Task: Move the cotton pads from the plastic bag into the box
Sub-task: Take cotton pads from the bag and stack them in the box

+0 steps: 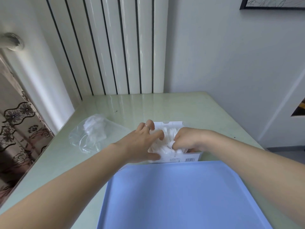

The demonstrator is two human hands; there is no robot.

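Together, a person's two bare hands work over a small clear plastic box (171,125) packed with white cotton pads (162,148). The left hand (142,142), a thin ring on one finger, lies spread across the left half of the box, fingers fairly straight and fanned, thumb reaching along the near edge; its fingertips touch the pads but curl round none of them. The right hand (185,139) is bunched over the right half, fingers curled down and pinching a clump of the cotton; how many pads it holds cannot be made out, since the white mass blurs into one shape. Both hands hide most of the box: only its far wall and a near strip bearing a barcode label show.

Just left of the left hand, a crumpled transparent plastic bag (92,134) lies on the pale green glossy tabletop (206,113), with some white material (90,123) inside, too hazy to tell apart. Near to the wrists, between the forearms, sits a light blue plastic tray (173,195), its near edge cut off by the frame and its far rim touching or just short of the box. Beyond the hands rise white wall panels with black stripes (115,47); far off to the left hangs a floral patterned curtain (18,129).
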